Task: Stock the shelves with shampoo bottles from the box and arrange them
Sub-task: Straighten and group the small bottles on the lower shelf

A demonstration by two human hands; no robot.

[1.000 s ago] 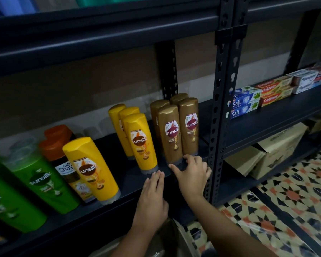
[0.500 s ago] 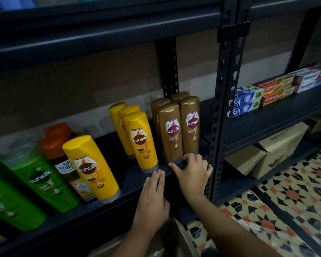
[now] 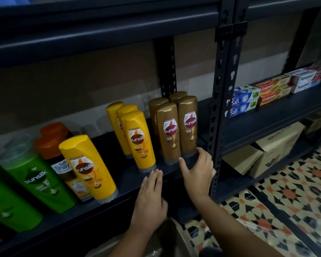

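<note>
Green bottles (image 3: pixel 39 175) stand at the far left of a dark metal shelf (image 3: pixel 130 179), around nine o'clock in the view, leaning with the wide lens. Just right of them are two orange-capped bottles (image 3: pixel 50 145), one behind the other, and touching their front is a lone yellow bottle (image 3: pixel 87 167) with a brown label.

Toward the centre, a row of three yellow bottles (image 3: pixel 139 140) runs front to back, upright. Beside it, at about twelve o'clock from the hands, stand four gold bottles (image 3: pixel 170 132) in a tight block of two by two, caps down.

Below, the left hand (image 3: pixel 150 199) lies flat on the shelf's front edge, fingers straight and together, their tips just at the base of the front yellow bottle. The right hand (image 3: pixel 198 175) is spread wide at the base of the gold block, thumb out toward the left front bottle and fingertips against the right front one; it grips nothing.

A perforated upright post (image 3: pixel 220 112) stands just right of that hand. Past it, at two o'clock, toothpaste boxes (image 3: pixel 245 101) are stacked on the neighbouring shelf. Cardboard cartons (image 3: pixel 267 149) sit on the level beneath, at three o'clock. Patterned floor tiles (image 3: pixel 285 201) fill the lower right, and part of a box (image 3: pixel 163 243) shows at six o'clock under the wrists.
</note>
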